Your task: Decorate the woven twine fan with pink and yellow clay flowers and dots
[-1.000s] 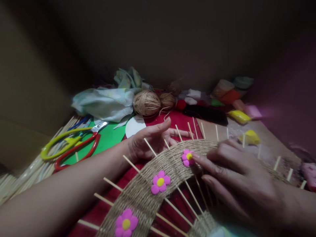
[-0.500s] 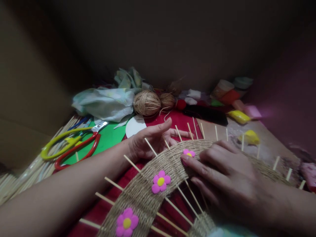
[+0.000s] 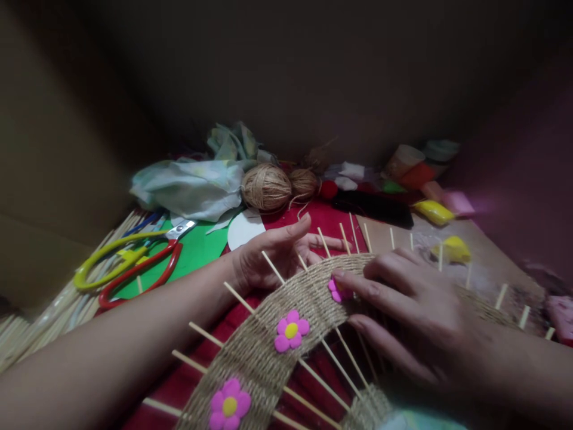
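Note:
A woven jute ring [image 3: 255, 352] on radiating bamboo skewers lies in front of me on a red cloth. Three pink flowers with yellow centres sit on its band: one low [image 3: 229, 405], one in the middle [image 3: 290, 330], one near the top [image 3: 335, 289]. My right hand [image 3: 416, 316] lies flat on the band, fingers stretched out, a fingertip pressing on the top flower and partly covering it. My left hand [image 3: 280, 254] reaches under the outer edge among the skewer tips, fingers extended, holding nothing.
Red-and-yellow-handled scissors [image 3: 134, 263] lie at left on green paper, beside a bundle of skewers [image 3: 40, 340]. Two jute twine balls [image 3: 266, 186], a crumpled cloth [image 3: 188, 188], clay packets [image 3: 432, 210] and small pots [image 3: 405, 161] crowd the back. A brown board [image 3: 483, 263] lies at right.
My right hand slid left and slightly up along the band, its fingertip now covering most of the top flower. The left hand stayed in place.

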`<state>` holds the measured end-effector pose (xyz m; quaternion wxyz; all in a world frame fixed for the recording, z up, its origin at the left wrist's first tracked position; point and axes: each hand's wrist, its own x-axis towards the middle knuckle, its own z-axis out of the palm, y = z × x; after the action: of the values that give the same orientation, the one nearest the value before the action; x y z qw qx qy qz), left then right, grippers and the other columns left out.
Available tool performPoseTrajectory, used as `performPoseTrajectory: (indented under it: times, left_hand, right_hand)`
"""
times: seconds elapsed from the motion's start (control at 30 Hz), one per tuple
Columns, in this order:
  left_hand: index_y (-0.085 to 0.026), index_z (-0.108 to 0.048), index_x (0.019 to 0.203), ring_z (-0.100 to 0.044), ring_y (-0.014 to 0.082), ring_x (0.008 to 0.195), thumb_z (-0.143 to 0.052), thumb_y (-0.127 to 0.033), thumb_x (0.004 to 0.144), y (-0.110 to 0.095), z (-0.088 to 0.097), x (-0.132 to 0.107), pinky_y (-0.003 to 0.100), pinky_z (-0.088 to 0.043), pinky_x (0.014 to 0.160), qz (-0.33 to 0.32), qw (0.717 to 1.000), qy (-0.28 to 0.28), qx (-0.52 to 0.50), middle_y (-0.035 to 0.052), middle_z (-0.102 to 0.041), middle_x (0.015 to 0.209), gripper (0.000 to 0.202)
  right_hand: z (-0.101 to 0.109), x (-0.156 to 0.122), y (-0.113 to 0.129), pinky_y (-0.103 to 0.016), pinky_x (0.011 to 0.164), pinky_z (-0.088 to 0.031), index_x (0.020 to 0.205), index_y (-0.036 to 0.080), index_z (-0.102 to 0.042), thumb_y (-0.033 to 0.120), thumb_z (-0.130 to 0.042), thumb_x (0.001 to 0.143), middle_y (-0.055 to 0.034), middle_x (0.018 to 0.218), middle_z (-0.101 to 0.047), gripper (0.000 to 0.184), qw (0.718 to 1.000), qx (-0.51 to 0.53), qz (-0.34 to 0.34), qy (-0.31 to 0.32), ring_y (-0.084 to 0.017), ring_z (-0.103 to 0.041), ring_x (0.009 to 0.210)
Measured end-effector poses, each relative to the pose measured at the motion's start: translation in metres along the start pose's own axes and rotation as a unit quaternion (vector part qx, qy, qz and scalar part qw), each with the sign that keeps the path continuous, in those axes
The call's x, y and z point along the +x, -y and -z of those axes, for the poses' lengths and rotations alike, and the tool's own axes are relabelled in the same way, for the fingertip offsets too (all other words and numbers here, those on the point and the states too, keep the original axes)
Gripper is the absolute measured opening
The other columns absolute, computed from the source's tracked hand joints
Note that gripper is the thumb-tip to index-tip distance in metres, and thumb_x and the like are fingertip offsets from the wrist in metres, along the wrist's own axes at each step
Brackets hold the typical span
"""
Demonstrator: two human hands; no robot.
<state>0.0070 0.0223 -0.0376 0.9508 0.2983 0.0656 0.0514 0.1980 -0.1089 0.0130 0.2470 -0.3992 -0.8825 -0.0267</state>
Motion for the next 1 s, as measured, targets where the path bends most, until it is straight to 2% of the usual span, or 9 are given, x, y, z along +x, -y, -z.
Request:
performPoseTrajectory:
  times: [0.2,0.37,0.5,0.63,0.83,1.0]
  left_hand:
    - [0.000,-0.037,0.134,-0.068,0.0273,0.081,-0.037,-0.054,0.090,-0.001,-0.002,0.000,0.036,-0.048,0.071,0.003,1.000,-0.003,0.009,0.0199,-0.071,0.090,0.070]
    - [0.000,-0.037,0.134,-0.068,0.0258,0.079,-0.034,-0.054,0.091,-0.002,-0.002,0.000,0.034,-0.048,0.070,0.007,1.000,-0.005,0.013,0.0189,-0.071,0.088,0.069]
    - [-0.003,-0.037,0.135,-0.068,0.0243,0.076,-0.037,-0.055,0.089,-0.002,-0.001,0.000,0.032,-0.049,0.067,0.005,1.000,-0.007,0.021,0.0173,-0.071,0.086,0.070]
    - [-0.003,-0.038,0.134,-0.068,0.0250,0.077,-0.039,-0.055,0.088,-0.002,-0.001,0.000,0.033,-0.049,0.067,0.004,0.999,-0.011,0.031,0.0172,-0.071,0.086,0.069]
    - [-0.003,-0.039,0.133,-0.068,0.0254,0.078,-0.039,-0.054,0.089,-0.002,-0.001,0.000,0.033,-0.049,0.068,0.001,1.000,-0.009,0.024,0.0173,-0.071,0.084,0.068]
    - [-0.004,-0.038,0.133,-0.068,0.0232,0.073,-0.041,-0.055,0.088,-0.002,-0.002,0.000,0.029,-0.048,0.063,0.011,1.000,-0.003,0.021,0.0159,-0.071,0.083,0.069]
  right_hand:
    - [0.005,-0.006,0.000,-0.037,0.061,-0.039,0.124,0.010,-0.053,0.019,-0.053,0.085,-0.0090,0.082,-0.056,0.040,1.000,0.013,-0.006,-0.011,-0.020,-0.050,0.070]
    - [0.009,-0.009,0.002,-0.036,0.059,-0.040,0.118,0.008,-0.056,0.016,-0.053,0.084,-0.0095,0.079,-0.057,0.036,1.000,0.003,-0.007,-0.010,-0.020,-0.050,0.067]
    - [0.003,-0.010,0.003,-0.037,0.060,-0.039,0.114,0.005,-0.057,0.016,-0.054,0.083,-0.0106,0.079,-0.058,0.033,1.000,0.006,0.001,-0.011,-0.020,-0.049,0.068]
    - [-0.001,-0.010,0.002,-0.036,0.059,-0.038,0.108,0.005,-0.060,0.015,-0.059,0.081,-0.0078,0.073,-0.056,0.030,1.000,-0.022,0.019,-0.006,-0.019,-0.046,0.065]
    - [0.001,-0.013,0.003,-0.035,0.060,-0.039,0.117,0.003,-0.055,0.016,-0.057,0.083,-0.0074,0.076,-0.057,0.037,0.999,-0.032,0.032,-0.012,-0.018,-0.047,0.066]
    - [-0.002,-0.015,0.007,-0.037,0.059,-0.039,0.110,0.002,-0.058,0.016,-0.058,0.081,-0.0092,0.075,-0.057,0.032,0.999,-0.023,0.023,-0.016,-0.019,-0.048,0.066]
